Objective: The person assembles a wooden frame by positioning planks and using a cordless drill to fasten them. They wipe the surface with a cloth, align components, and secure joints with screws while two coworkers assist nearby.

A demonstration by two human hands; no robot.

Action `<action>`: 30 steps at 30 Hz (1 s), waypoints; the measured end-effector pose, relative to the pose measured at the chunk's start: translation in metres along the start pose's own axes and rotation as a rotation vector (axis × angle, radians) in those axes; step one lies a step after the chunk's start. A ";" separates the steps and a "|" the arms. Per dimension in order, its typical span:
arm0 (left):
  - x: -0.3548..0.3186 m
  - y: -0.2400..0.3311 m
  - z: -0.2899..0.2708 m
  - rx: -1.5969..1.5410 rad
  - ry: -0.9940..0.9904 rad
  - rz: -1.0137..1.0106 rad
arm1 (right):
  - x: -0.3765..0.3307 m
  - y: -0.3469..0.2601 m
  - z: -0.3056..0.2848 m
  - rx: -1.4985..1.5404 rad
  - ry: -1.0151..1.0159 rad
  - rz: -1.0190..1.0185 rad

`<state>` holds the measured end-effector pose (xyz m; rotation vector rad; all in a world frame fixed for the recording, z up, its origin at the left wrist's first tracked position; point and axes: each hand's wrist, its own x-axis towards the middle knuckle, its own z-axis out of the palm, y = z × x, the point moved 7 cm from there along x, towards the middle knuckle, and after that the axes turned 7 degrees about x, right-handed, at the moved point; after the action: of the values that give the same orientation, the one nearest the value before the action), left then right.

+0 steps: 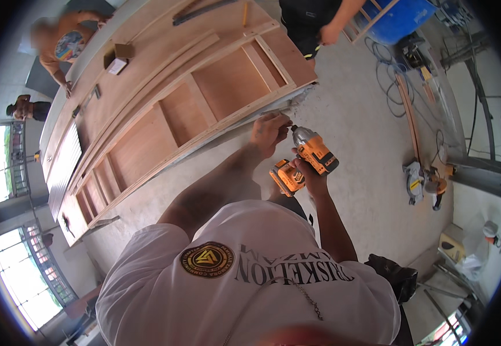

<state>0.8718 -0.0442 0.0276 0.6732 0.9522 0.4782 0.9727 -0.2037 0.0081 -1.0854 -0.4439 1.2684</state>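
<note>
An orange and black cordless impact driver (318, 151) is gripped by my right hand (310, 174), its nose angled up and to the left. My left hand (269, 135) is at the front of the driver, fingers pinched together beside its short bit. Whatever those fingers hold is too small to make out. Just beyond my left hand lies the near edge of a long wooden frame (203, 109), with crosspieces dividing it into several bays over a plywood backing.
An opened cardboard box (117, 56) and a hammer (87, 101) rest on the plywood. One person (66, 46) leans at its far left side; another (314, 26) stands at its far right end. Cables (386, 63), long wood strips (407, 112) and a power saw (415, 181) lie on the right.
</note>
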 end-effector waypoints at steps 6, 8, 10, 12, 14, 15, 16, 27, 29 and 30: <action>0.033 -0.021 -0.005 0.225 -0.036 -0.019 | 0.016 0.039 -0.021 0.041 0.136 0.031; 0.050 -0.027 -0.003 0.111 -0.025 -0.078 | 0.025 0.052 -0.025 0.057 0.183 -0.009; 0.058 -0.035 -0.003 0.078 0.015 -0.148 | 0.031 0.066 -0.027 0.114 0.235 0.016; 0.067 -0.033 -0.002 0.100 0.026 -0.142 | 0.037 0.074 -0.028 0.167 0.255 0.024; 0.072 -0.030 0.002 0.087 0.009 -0.111 | 0.041 0.071 -0.025 0.133 0.242 -0.044; 0.073 -0.029 0.003 0.077 0.014 -0.100 | 0.041 0.071 -0.023 0.132 0.232 -0.045; 0.073 -0.028 0.004 0.069 0.024 -0.088 | 0.043 0.070 -0.021 0.132 0.221 -0.047; 0.075 -0.030 0.001 0.147 0.130 0.004 | 0.050 0.073 -0.024 -0.007 0.150 -0.095; 0.075 -0.032 0.000 0.143 0.143 0.002 | 0.052 0.074 -0.024 0.017 0.140 -0.124; 0.075 -0.031 0.001 0.133 0.133 0.026 | 0.052 0.075 -0.025 0.053 0.156 -0.118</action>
<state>0.9127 -0.0179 -0.0374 0.7817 1.1092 0.4903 0.9674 -0.1718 -0.0808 -1.0887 -0.3492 1.0781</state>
